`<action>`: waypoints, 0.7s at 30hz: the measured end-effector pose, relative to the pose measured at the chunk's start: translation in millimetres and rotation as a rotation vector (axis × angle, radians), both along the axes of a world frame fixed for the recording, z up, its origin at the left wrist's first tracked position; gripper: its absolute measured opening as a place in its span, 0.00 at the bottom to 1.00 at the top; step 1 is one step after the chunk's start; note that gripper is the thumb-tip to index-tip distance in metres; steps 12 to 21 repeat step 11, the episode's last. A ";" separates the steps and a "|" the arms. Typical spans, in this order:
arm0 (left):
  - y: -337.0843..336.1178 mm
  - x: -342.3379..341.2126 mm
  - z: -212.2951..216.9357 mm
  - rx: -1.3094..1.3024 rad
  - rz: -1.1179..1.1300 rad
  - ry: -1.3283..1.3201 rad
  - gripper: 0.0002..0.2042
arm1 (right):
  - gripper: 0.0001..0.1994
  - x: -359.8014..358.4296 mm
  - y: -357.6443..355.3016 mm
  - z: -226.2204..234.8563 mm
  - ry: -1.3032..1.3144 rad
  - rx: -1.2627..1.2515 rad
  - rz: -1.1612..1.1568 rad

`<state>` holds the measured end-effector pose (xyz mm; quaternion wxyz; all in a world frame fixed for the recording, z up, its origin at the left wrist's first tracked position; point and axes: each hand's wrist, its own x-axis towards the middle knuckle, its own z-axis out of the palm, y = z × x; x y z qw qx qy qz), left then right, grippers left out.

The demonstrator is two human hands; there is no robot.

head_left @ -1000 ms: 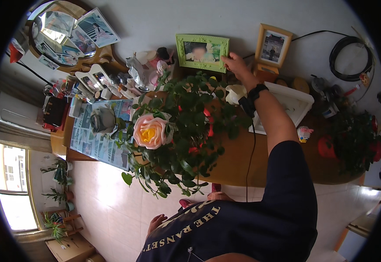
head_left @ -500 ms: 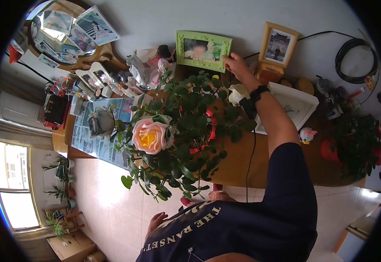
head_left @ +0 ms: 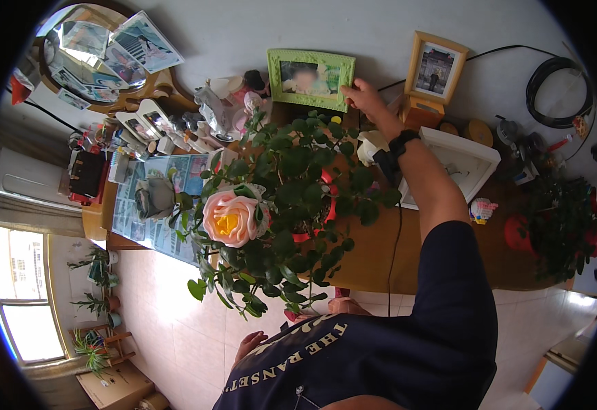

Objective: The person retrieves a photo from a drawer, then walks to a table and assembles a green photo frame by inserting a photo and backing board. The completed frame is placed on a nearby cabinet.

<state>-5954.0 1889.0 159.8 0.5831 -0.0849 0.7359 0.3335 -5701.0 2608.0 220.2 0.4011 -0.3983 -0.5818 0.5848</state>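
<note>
My right hand (head_left: pixel 368 101) reaches over the table with a dark watch on its wrist. Its fingertips are closed on the right edge of a light green picture frame (head_left: pixel 350 75), which stands tilted back near the wall. Below the frame spreads a leafy potted plant (head_left: pixel 292 225) in a red pot (head_left: pixel 330 198), hiding the frame's lower surroundings. A large pink artificial rose (head_left: pixel 235 217) sits in front of the leaves. My left hand (head_left: pixel 249 344) hangs low beside my body, partly covered by my shirt; the fingers that show look loosely apart, with nothing visible in them.
Right of the green frame stands a wooden picture frame (head_left: pixel 436 68). A white box frame (head_left: pixel 473 160) leans near my forearm, and a black cable (head_left: pixel 395 256) hangs over the table edge. At left are a round mirror (head_left: pixel 93 55), figurines and a grey artificial rose (head_left: pixel 153 196).
The green picture frame and my right hand on its edge have shifted slightly left. The whole view has also moved a little. My left hand stays low beside my body.
</note>
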 end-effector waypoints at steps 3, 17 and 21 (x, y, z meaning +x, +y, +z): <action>-8.6 1.6 -9.4 0.002 -0.010 0.028 0.26 | 0.13 4.6 0.7 6.7 -0.090 0.060 0.001; 11.0 4.4 7.2 0.016 0.001 -0.026 0.26 | 0.12 7.5 -5.4 20.3 -0.157 0.101 0.040; 11.0 4.4 7.2 0.016 0.001 -0.026 0.26 | 0.12 7.5 -5.4 20.3 -0.157 0.101 0.040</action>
